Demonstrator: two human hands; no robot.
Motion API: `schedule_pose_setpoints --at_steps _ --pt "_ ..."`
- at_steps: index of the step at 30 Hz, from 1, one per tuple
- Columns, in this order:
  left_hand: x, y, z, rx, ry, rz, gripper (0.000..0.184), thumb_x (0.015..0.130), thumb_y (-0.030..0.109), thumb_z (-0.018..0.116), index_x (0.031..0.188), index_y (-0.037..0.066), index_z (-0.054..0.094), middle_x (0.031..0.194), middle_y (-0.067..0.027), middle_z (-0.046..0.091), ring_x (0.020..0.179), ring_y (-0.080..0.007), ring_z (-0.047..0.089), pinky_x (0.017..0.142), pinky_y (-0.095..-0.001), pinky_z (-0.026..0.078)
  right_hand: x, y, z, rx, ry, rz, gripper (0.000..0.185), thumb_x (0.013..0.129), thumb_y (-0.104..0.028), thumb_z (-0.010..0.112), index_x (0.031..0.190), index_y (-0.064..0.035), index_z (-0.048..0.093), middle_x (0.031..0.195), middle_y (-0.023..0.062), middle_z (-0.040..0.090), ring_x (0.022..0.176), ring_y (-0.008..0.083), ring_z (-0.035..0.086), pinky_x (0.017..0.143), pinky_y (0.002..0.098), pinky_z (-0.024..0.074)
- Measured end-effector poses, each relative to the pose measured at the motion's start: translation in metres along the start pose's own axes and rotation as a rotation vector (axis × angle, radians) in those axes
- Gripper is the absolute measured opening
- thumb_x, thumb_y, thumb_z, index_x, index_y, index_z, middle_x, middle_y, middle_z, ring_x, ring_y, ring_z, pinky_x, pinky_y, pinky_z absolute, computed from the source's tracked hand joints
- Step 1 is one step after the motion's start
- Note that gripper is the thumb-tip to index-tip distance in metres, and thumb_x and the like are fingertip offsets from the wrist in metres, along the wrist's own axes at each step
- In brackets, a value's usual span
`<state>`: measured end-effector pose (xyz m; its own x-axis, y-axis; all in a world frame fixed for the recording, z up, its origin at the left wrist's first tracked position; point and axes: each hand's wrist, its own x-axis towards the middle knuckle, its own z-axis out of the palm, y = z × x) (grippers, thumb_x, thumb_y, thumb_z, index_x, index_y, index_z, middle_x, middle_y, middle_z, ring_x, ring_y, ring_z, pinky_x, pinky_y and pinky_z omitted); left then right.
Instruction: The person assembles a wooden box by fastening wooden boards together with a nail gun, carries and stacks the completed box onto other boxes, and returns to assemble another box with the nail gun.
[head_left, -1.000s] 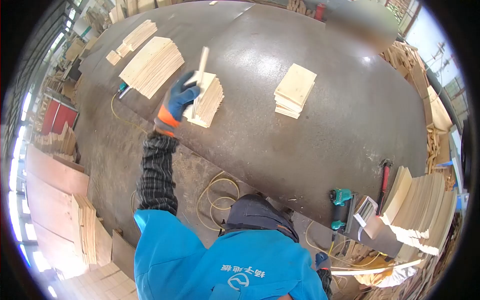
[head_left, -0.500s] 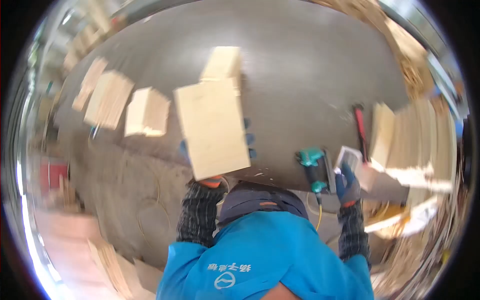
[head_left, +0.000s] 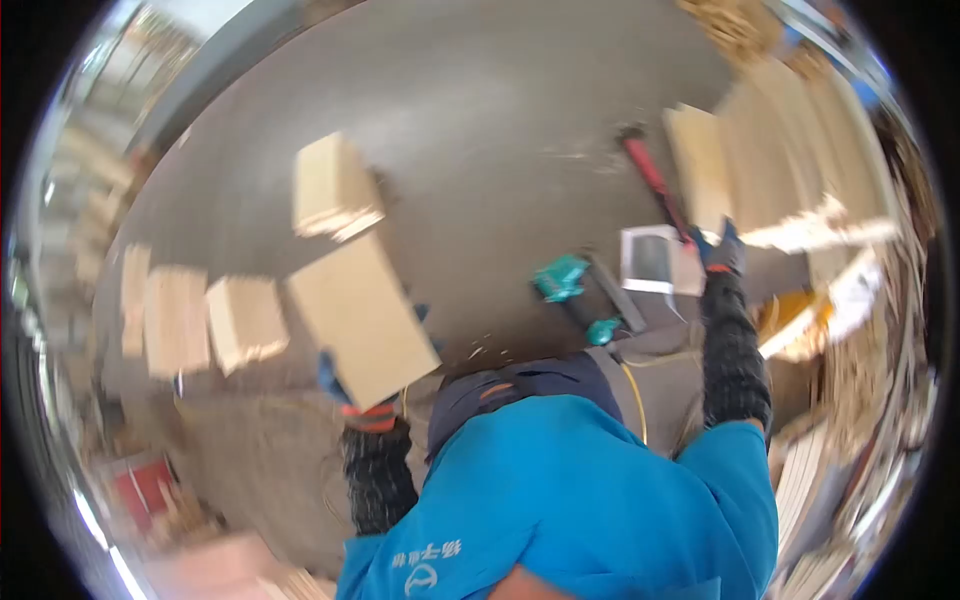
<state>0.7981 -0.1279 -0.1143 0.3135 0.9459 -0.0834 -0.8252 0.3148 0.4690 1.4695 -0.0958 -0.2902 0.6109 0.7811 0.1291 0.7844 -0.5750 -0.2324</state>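
The dark tabletop (head_left: 490,150) is the largest thing. At its right end, toward the near corner, leans a fanned stack of long wooden boards (head_left: 780,150), ragged at their near ends.

Next is the pale wooden panel (head_left: 365,320), held flat above the near edge, left of the person's middle. It looks light, stiff and fairly dry to the grip, though thin edges or corners could chip or splinter; its thickness is hidden. Opposite long edges, around mid-length, or a palm beneath the centre would balance it best.

Of the smaller wood stacks, one (head_left: 335,190) stands just beyond the panel, inward from the left edge; two more (head_left: 245,325) (head_left: 177,322) and a narrow one (head_left: 134,300) line the near left corner.

A teal nail gun (head_left: 560,278) lies by the near edge, right of the middle. Farther in is a red-handled hammer (head_left: 650,170), with an open white box (head_left: 648,258) near its handle end.

The gloved left hand (head_left: 333,378) is spread wide under the panel, its digits gripping both sides. The gloved right hand (head_left: 722,250) is partly open at the boards' near end, apparently empty; contact cannot be told.
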Motion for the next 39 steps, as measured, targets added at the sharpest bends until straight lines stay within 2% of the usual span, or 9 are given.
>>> schedule_pose_setpoints --at_steps 1,3,10,16,21,27,29,35,39 --pt "0.001 0.004 0.0 0.068 0.068 0.048 0.105 0.088 0.062 0.064 0.167 0.007 0.024 0.17 -0.0265 0.027 0.15 -0.0594 0.03 0.112 -0.0853 0.024 0.011 0.009 0.016 -0.036 -0.005 -0.04 0.107 0.081 -0.068 0.078 0.153 0.0049 0.047 0.154 0.0288 0.053 0.143 0.0419 0.051 0.12 0.0458 0.0416" --pt "-0.003 0.012 -0.011 0.01 0.262 0.165 0.08 0.094 0.042 0.065 0.158 0.002 0.041 0.156 -0.0243 0.05 0.141 -0.0457 0.051 0.117 -0.0614 0.042 0.023 0.003 0.02 -0.099 -0.067 0.001 0.113 0.079 -0.072 0.077 0.154 0.0067 0.046 0.153 0.0308 0.052 0.142 0.0433 0.052 0.119 0.0479 0.0413" --pt "-0.006 0.024 0.004 0.0 0.249 0.133 0.06 0.103 0.024 0.055 0.155 -0.002 0.043 0.148 -0.0218 0.058 0.13 -0.0367 0.063 0.112 -0.0504 0.05 0.045 0.018 0.069 -0.362 -0.015 -0.024 0.085 0.093 -0.064 0.064 0.143 0.0027 0.053 0.131 0.0325 0.066 0.118 0.0497 0.066 0.1 0.0561 0.0537" --pt "-0.014 0.031 -0.009 0.789 0.415 0.21 0.048 0.104 0.017 0.06 0.146 -0.005 0.054 0.133 -0.0137 0.069 0.118 -0.0196 0.066 0.1 -0.0339 0.053 0.056 -0.01 0.033 -0.268 -0.085 0.011 0.052 0.103 -0.049 0.053 0.113 0.001 0.064 0.104 0.033 0.073 0.097 0.0506 0.072 0.08 0.0599 0.0567" --pt "-0.026 0.014 -0.066 0.961 0.554 0.172 0.039 0.099 0.005 0.068 0.137 -0.003 0.064 0.121 -0.0099 0.075 0.108 -0.0161 0.068 0.094 -0.0309 0.054 0.057 -0.051 -0.023 -0.06 0.078 -0.165 0.045 0.107 -0.043 0.046 0.098 -0.0041 0.067 0.094 0.0294 0.073 0.09 0.0526 0.07 0.074 0.0626 0.0536" --pt "-0.015 -0.026 -0.161 0.947 0.561 0.048 0.038 0.092 -0.002 0.074 0.13 0.001 0.071 0.12 -0.008 0.077 0.107 -0.0161 0.07 0.097 -0.0335 0.056 -0.039 -0.204 -0.088 0.482 0.128 -0.462 0.028 0.107 -0.031 0.057 0.108 -0.0071 0.072 0.086 0.0199 0.074 0.078 0.0355 0.076 0.065 0.0442 0.0566" --pt "-0.01 -0.036 -0.176 0.939 0.538 0.05 0.037 0.091 -0.002 0.075 0.128 0.0 0.071 0.118 -0.008 0.077 0.104 -0.0163 0.07 0.095 -0.0331 0.056 -0.065 -0.257 -0.105 0.462 -0.005 -0.449 0.029 0.108 -0.03 0.055 0.112 -0.0077 0.072 0.086 0.0208 0.074 0.075 0.0363 0.075 0.064 0.0434 0.0564" --pt "0.01 -0.048 -0.208 0.893 0.52 0.09 0.034 0.092 -0.002 0.074 0.126 -0.002 0.072 0.118 -0.0112 0.077 0.104 -0.0187 0.071 0.095 -0.0332 0.056 -0.153 -0.422 -0.151 0.196 -0.006 -0.91 0.035 0.105 -0.026 0.056 0.133 -0.0064 0.063 0.081 0.0236 0.071 0.074 0.0424 0.073 0.063 0.05 0.0566" --pt "0.022 -0.053 -0.222 0.88 0.543 0.106 0.034 0.093 -0.001 0.074 0.127 -0.003 0.071 0.118 -0.0119 0.077 0.105 -0.0192 0.072 0.096 -0.0326 0.056 -0.193 -0.499 -0.151 -0.016 0.066 -1.073 0.042 0.096 -0.018 0.063 0.134 0.0013 0.06 0.085 0.0183 0.074 0.072 0.0346 0.073 0.055 0.0489 0.0527"
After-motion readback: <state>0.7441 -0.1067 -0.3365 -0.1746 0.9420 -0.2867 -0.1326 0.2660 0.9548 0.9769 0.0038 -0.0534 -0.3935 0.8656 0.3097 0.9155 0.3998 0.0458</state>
